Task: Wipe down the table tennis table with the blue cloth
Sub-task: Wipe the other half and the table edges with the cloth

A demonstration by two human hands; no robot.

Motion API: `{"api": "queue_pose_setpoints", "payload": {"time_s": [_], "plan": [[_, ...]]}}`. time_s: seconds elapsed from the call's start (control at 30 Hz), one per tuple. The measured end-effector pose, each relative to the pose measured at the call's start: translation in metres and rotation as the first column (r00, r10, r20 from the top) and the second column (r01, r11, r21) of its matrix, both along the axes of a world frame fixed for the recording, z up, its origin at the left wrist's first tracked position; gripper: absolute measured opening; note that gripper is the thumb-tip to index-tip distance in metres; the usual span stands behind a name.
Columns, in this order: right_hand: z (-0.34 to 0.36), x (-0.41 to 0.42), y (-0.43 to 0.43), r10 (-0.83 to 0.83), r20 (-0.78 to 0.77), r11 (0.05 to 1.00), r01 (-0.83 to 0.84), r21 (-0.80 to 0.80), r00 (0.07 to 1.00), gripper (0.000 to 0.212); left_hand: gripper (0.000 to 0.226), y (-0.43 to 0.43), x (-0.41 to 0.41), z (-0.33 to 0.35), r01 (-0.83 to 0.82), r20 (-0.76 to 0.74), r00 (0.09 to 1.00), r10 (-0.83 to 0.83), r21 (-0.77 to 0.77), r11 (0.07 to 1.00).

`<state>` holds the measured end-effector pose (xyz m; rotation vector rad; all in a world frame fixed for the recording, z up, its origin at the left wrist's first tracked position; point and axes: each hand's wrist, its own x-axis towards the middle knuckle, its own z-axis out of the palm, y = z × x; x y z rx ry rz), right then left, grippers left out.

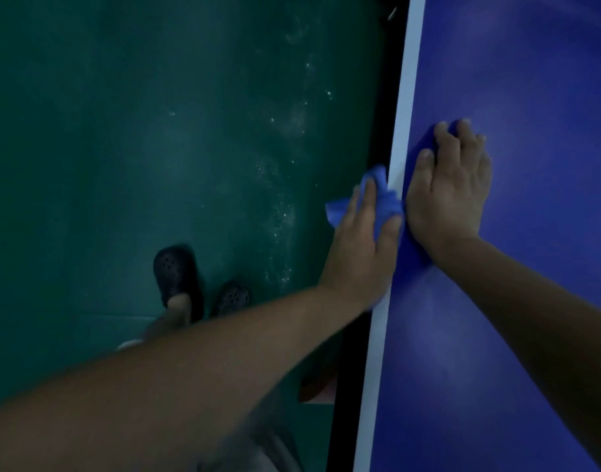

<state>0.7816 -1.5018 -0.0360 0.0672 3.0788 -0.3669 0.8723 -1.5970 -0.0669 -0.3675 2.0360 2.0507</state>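
Note:
The table tennis table [537,80] fills the right side, a blue top with a white line [405,110] along its left edge. The blue cloth [384,198] lies across that edge, partly hanging over the floor and partly spread on the top. My left hand [360,253] is at the edge and grips the bunched, overhanging part of the cloth between thumb and fingers. My right hand [449,195] lies flat on the table top with straight fingers, pressing the darker part of the cloth down beside the white line.
A dark green floor [139,131] covers the left side, with white specks [282,216] scattered near the table. My feet in dark perforated clogs [176,274] stand on it, left of the table edge. The scene is dim.

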Motion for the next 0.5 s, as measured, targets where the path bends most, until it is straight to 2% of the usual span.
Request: {"api": "queue_pose_setpoints", "payload": {"time_s": [0.1,0.2,0.3,0.43,0.5], "plan": [[-0.002,-0.004,0.006,0.035,-0.04,0.999,-0.033,0.031,0.999,0.048,0.062,-0.009,-0.069,0.002,-0.016,0.018,1.0,0.016,-0.022,1.0],[-0.003,-0.019,0.016,0.077,-0.152,0.997,-0.074,0.028,0.985,0.038,0.063,-0.012,-0.109,0.002,-0.004,0.022,1.0,0.005,-0.048,0.999],[0.0,-0.051,0.022,0.13,-0.218,0.991,-0.128,0.025,0.967,0.032,0.062,-0.009,-0.093,0.003,-0.039,-0.009,0.999,0.038,-0.048,0.998],[-0.006,-0.119,0.01,0.23,-0.194,0.972,-0.218,0.082,0.954,0.037,0.061,-0.009,-0.04,-0.008,-0.017,-0.091,0.996,0.019,0.017,1.0],[-0.014,-0.137,-0.002,0.189,-0.227,0.982,-0.182,0.053,0.955,0.043,0.063,-0.01,-0.029,-0.012,0.024,-0.094,0.995,-0.021,0.025,0.999]]}}
